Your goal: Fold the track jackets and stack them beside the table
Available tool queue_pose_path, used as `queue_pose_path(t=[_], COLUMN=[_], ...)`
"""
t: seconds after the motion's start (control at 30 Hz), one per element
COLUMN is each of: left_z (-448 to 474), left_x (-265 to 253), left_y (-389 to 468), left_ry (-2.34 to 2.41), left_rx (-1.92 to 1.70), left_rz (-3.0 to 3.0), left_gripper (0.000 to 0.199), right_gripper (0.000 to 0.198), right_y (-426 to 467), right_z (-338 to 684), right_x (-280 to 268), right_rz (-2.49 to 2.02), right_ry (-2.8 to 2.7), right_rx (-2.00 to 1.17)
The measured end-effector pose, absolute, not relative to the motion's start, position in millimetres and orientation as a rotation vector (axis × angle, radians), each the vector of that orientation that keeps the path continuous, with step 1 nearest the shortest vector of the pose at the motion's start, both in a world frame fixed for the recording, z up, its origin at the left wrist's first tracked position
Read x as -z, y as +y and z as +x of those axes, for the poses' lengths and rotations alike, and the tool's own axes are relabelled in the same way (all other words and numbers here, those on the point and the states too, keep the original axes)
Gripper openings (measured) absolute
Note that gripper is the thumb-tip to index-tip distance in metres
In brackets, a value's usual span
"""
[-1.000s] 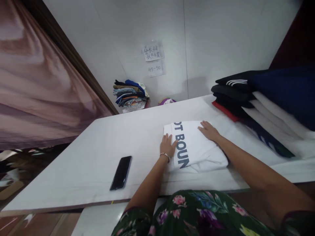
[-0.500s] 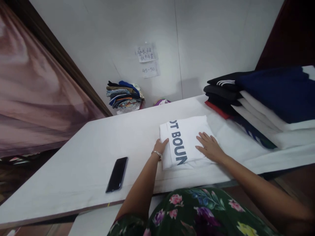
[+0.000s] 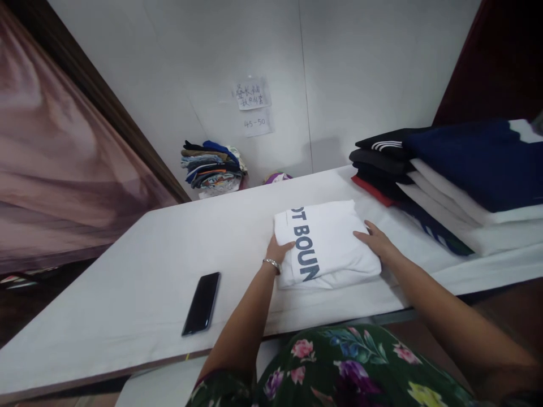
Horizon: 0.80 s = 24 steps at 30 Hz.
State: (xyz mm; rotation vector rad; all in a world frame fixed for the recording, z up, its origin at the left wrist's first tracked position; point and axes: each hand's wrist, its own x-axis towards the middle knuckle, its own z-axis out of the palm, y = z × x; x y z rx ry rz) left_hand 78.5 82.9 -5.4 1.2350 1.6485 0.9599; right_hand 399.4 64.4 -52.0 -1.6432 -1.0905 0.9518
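A folded white shirt [image 3: 333, 237] with dark block letters lies on the white-covered table near its front edge. My left hand [image 3: 278, 249] grips its left edge, thumb on top and the other fingers hidden beneath or behind the cloth. On the opposite side, my right hand [image 3: 377, 242] holds the right edge, thumb over the top and fingers round the side. Between the hands the cloth bulges slightly, with creases along its near edge. A silver bracelet [image 3: 272, 263] circles my left wrist.
A black phone [image 3: 201, 303] lies on the table [image 3: 139, 271] to the left. A tall stack of folded clothes [image 3: 462, 169] stands at the right. Beyond the far edge is another clothes pile [image 3: 214, 167]. Handwritten paper notes [image 3: 253, 107] hang on the wall; a pink curtain [image 3: 63, 152] hangs left.
My right hand has moved from lying flat on top of the shirt to gripping its right edge. The shirt's right side is now gathered inward. My left hand stays at the left edge.
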Motion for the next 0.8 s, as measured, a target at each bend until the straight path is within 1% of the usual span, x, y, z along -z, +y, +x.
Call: queue_pose_path(t=[0.03,0.1,0.17,0.3,0.37,0.47,0.53,0.6,0.67,0.7,0.8], left_z=[73.9,62.1,49.4,32.2,31.4,43.0,58.6,76.6,91.9,97.3,104.1], left_x=[2.2,-1.6,0.4,15.2,17.7,10.3,4.5,4.9,14.3,21.6,45.1], left_y=[85.2,89.1,90.6,87.2,84.7,78.1,69.5,57.7,45.3,39.8,29.0], left_ry=[1.653,1.649,1.662,1.676,1.726,1.926,2.039,2.041,1.948,1.895,1.814], left_rx=[-0.991,-1.032,-1.000,-0.852,-0.798,-0.692,-0.640,-0.586,-0.486,-0.434,-0.342], left_rz=[1.229,1.248,1.271,1.300,1.341,1.507,1.756,2.051,2.279,2.361,2.517], left_gripper=[0.062,0.064,0.061,0.053,0.057,0.070,0.075,0.074,0.070,0.068,0.064], right_gripper=[0.085,0.080,0.075,0.079,0.075,0.069,0.068,0.067,0.065,0.066,0.073], right_y=[63.8,61.0,57.5,55.7,59.5,73.9,90.4,110.9,131.3,140.2,158.1], right_z=[396.0,388.2,380.8,368.3,358.4,335.9,321.1,313.2,315.4,319.8,338.0], right_x=[50.4,48.7,49.2,45.8,34.4,4.3,-14.9,-22.7,-14.2,-4.5,32.2], right_rz=[-1.617,-1.580,-1.591,-1.733,-1.660,-1.484,-1.448,-1.489,-1.633,-1.740,-1.964], right_ry=[-1.092,-1.195,-1.377,-1.641,-1.783,-1.959,-2.016,-2.042,-2.058,-2.058,-1.996], right_rx=[-0.983,-1.001,-0.940,-0.558,-0.387,-0.245,-0.155,-0.075,-0.077,-0.144,-0.489])
